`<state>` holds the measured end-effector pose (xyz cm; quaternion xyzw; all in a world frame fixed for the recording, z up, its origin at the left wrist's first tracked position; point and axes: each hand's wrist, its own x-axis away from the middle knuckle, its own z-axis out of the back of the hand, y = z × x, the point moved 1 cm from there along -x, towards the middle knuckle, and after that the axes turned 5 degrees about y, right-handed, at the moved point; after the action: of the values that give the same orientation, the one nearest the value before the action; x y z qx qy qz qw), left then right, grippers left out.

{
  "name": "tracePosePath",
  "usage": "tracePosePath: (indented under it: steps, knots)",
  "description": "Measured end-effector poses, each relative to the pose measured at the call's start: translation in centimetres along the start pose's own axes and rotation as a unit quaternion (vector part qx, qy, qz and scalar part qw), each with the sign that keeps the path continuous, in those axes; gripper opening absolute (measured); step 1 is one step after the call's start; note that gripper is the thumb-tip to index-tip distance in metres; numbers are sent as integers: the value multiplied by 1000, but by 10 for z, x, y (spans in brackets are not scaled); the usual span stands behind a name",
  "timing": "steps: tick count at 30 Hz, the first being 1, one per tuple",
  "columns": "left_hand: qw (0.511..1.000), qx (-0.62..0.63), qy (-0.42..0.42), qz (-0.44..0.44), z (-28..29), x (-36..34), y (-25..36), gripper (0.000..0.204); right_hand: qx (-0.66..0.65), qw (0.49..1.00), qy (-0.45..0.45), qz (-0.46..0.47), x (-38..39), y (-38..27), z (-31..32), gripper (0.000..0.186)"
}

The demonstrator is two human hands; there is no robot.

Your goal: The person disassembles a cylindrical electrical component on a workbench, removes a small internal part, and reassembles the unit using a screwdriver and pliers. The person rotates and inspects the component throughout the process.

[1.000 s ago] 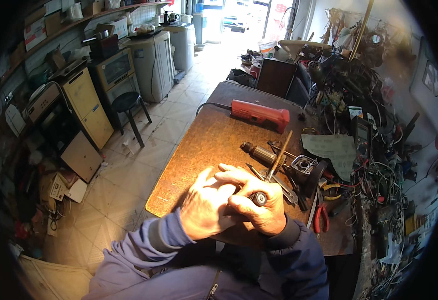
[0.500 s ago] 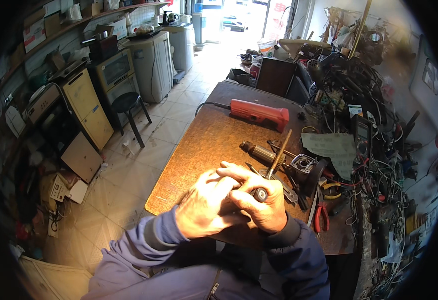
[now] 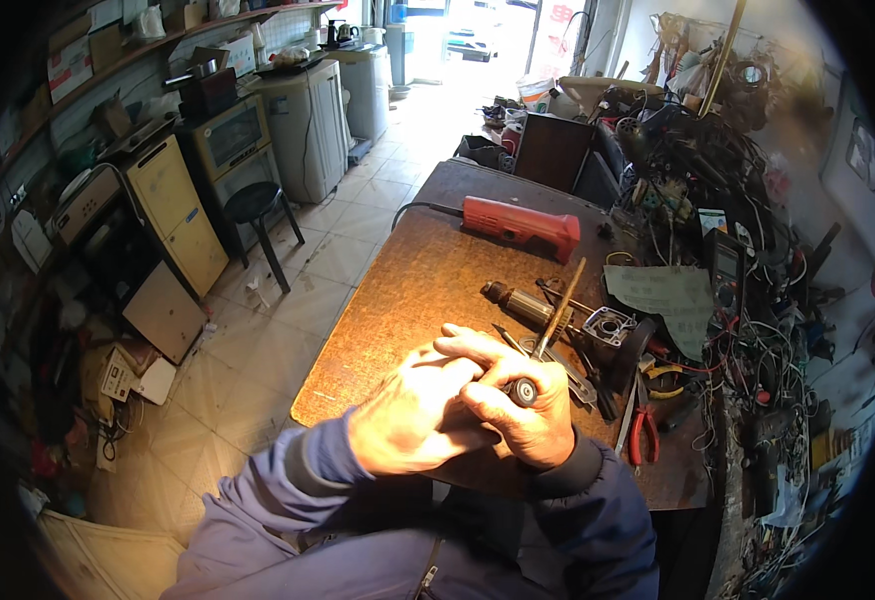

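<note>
"Dark round-ended part [image 3: 524,391] is sitting inside the right hand [image 3: 541,430], yes? How is the grip looking?"

"Yes, the thumb and the fingers are closing firmly around it, and only its round end is showing. The left hand [image 3: 408,415] is pressing against the right fingers, with its own fingers bending inward. Whether it is also holding something, I am not able to see."

"And in which direction is the part lying?"

"Its end is facing upward and a little to the right. The long axis seems to be running from there back between the two hands, toward the left, but most of it is hiding. The right hand is being the nearer one, because it is wrapping the part directly."

"What is differing from one second ago?"

"Only little. The round end is appearing slightly higher and is tilting more to the right. The things on the workbench [image 3: 383,300] are keeping their arrangement."

"Which things are lying around?"

"Just beyond the right hand, a thin stick [image 3: 568,295] is crossing a motor armature [image 3: 523,305] in the view. Beside them, a metal housing [image 3: 608,327] is resting. On the right side, red-handled pliers [image 3: 644,435] are lying, and farther away, near the far end, a red power tool [image 3: 523,228] is lying on its side."
</note>
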<state>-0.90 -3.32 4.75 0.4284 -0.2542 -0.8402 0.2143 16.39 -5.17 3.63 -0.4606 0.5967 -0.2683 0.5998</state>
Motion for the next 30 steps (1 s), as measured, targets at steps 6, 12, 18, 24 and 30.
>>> tracePosePath:
  steps: [6, 12, 18, 24, 30]
  knots:
    - [998, 26, -54, 22, 14, 1, -10, 31, 16, 999, -30, 21, 0, 1, 1, 9]
    - [989, -131, 68, -27, -13, 10, -3, 40, 32, 999, -19, -11, 2, -4, -1, 7]
    - [983, 114, -137, 53, 16, 1, -18, 35, 34, 998, -49, 25, -3, -5, 4, 7]
    - [982, -174, 69, -12, -10, 12, -1, 42, 25, 999, -41, -2, -3, -3, 5, 5]
    - [971, 163, -153, 86, 11, -2, -14, 41, 14, 1000, -15, -23, 0, -3, 5, 12]
